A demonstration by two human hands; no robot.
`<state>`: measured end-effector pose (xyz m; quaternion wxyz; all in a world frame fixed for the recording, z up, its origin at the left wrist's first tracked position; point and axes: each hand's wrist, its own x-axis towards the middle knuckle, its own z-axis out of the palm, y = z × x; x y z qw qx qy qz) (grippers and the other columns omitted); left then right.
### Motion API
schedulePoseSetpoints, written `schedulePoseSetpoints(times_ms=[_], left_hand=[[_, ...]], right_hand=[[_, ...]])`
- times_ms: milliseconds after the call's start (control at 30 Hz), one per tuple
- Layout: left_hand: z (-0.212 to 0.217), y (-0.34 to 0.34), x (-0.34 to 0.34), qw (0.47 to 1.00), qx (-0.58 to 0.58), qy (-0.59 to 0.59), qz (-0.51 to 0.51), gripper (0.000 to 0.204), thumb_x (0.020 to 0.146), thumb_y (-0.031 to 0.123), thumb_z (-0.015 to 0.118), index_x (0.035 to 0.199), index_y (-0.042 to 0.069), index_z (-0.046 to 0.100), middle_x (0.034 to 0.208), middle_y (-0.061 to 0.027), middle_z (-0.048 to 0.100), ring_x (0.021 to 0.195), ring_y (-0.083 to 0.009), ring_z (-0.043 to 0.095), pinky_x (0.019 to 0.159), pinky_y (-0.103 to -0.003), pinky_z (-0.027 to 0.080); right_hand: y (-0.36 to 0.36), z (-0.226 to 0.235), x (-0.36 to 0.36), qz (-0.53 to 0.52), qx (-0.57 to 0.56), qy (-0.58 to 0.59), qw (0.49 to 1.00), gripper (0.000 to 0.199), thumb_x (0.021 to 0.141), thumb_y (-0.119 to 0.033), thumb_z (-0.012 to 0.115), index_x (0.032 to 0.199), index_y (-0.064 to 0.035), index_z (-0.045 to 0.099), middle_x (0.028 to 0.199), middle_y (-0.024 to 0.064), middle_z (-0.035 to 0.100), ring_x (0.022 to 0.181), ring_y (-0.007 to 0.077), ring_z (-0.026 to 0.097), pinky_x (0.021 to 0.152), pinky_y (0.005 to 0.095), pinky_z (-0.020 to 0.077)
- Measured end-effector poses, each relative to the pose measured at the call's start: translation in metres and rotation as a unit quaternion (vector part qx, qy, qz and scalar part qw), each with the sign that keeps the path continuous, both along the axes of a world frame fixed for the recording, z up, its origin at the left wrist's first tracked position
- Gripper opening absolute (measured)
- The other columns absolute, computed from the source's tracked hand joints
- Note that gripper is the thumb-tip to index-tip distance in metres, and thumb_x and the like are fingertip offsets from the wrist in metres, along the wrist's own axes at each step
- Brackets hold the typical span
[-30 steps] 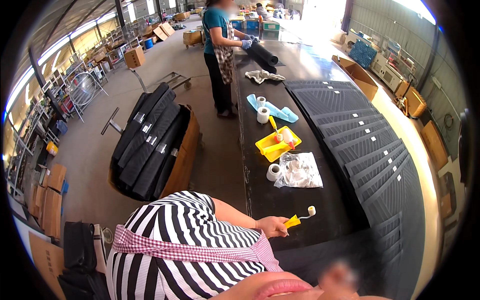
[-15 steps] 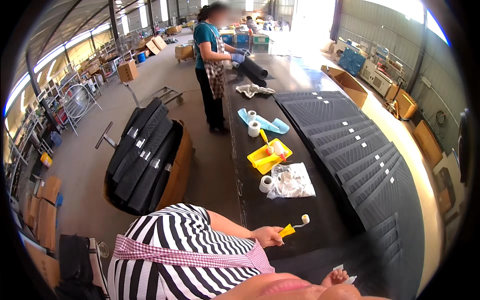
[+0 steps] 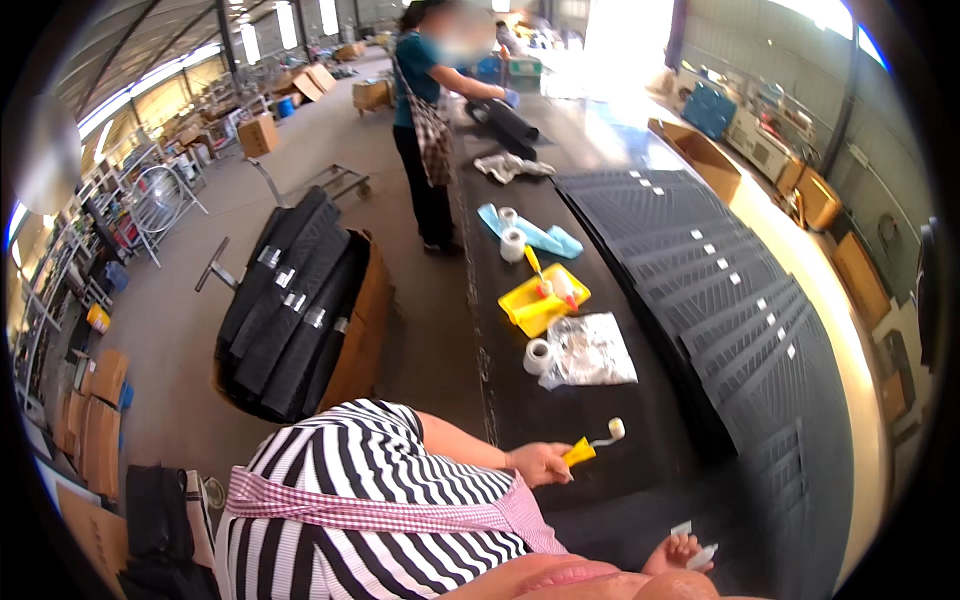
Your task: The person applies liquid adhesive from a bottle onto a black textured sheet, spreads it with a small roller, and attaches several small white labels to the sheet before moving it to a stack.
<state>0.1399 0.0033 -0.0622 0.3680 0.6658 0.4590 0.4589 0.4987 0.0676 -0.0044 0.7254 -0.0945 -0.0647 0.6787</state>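
Note:
My left hand point(image 3: 541, 464) is closed round the yellow handle of a small paint roller point(image 3: 583, 452), whose short white head points away over the black table. Lower right, my right hand point(image 3: 678, 553) is closed with a white slip point(image 3: 706, 556) between its fingers; what the slip is I cannot make out. Another small white tag point(image 3: 682, 528) shows beside the fingers. Black mats point(image 3: 690, 270) with ridged patterns and white labels lie overlapped in a row along the right of the table. A dark mat point(image 3: 620, 520) is beneath my hands, blurred toward the right.
Beyond the roller stand a clear plastic bag point(image 3: 592, 350), white rolls point(image 3: 537, 356), a yellow paint tray point(image 3: 545, 300) and a blue cloth point(image 3: 548, 238). A co-worker point(image 3: 425, 130) bends over rolled black mats point(image 3: 505, 125). A cart with a carton of mats point(image 3: 290, 310) stands left.
The co-worker has leaned forward and lowered the rolled mat to the table. My view has shifted slightly; both my hands keep their holds.

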Motion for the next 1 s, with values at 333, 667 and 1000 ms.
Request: schedulePoseSetpoints(times_ms=[333,667,1000], left_hand=[[0.016,-0.003,0.001,0.999,-0.028,0.028,0.031,0.012,0.08,0.001,0.076,0.092,0.003,0.073,0.112,-0.0178,0.063,0.094,-0.03,0.066,0.082,-0.034,0.052],[0.018,-0.001,-0.003,0.998,-0.011,0.067,0.009,0.008,0.085,0.004,0.073,0.093,0.003,0.071,0.113,-0.0203,0.064,0.09,-0.0288,0.067,0.081,-0.033,0.053],[0.022,-0.004,0.0,0.996,-0.052,0.071,0.021,0.007,0.09,0.01,0.071,0.094,0.004,0.072,0.113,-0.0211,0.066,0.111,-0.0348,0.063,0.1,-0.04,0.047]], right_hand=[[0.019,-0.008,0.021,-0.052,-0.139,-0.285,0.947,0.032,0.095,-0.044,0.065,0.096,-0.0118,0.062,0.072,-0.0017,0.058,0.051,0.0056,0.038,0.045,0.023,0.0253],[0.038,-0.014,0.002,-0.208,-0.155,-0.562,0.785,0.021,0.089,-0.026,0.076,0.09,-0.007,0.069,0.075,-0.0026,0.061,0.061,0.0062,0.05,0.056,0.0237,0.0381],[0.069,-0.039,-0.008,-0.296,-0.025,-0.861,0.412,0.029,0.086,-0.04,0.071,0.089,-0.0113,0.074,0.083,0.0105,0.073,0.08,0.0326,0.071,0.07,0.039,0.0553]])
